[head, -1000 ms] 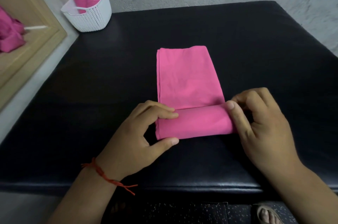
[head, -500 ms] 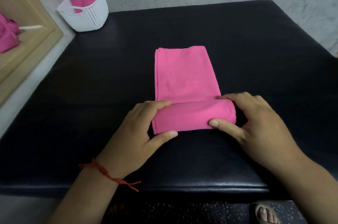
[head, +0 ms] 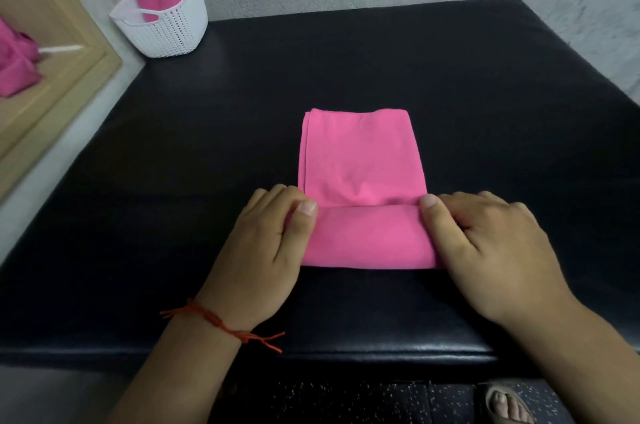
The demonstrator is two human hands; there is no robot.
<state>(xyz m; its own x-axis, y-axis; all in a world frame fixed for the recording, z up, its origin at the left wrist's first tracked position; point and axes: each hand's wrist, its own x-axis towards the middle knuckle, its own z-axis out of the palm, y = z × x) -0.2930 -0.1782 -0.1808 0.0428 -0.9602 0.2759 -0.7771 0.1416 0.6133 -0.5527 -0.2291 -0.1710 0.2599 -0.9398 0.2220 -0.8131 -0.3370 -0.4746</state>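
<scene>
Cloth (head: 362, 160) (pink) half rolled, left hand (head: 273, 250), right hand (head: 485, 250) gripping ends

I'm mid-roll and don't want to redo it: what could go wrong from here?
The left hand and right hand grip only the ends of the roll, so its middle may slacken and bulge.
The flat part of the pink cloth puckers just ahead of the roll, so that crease could get rolled in.
</scene>
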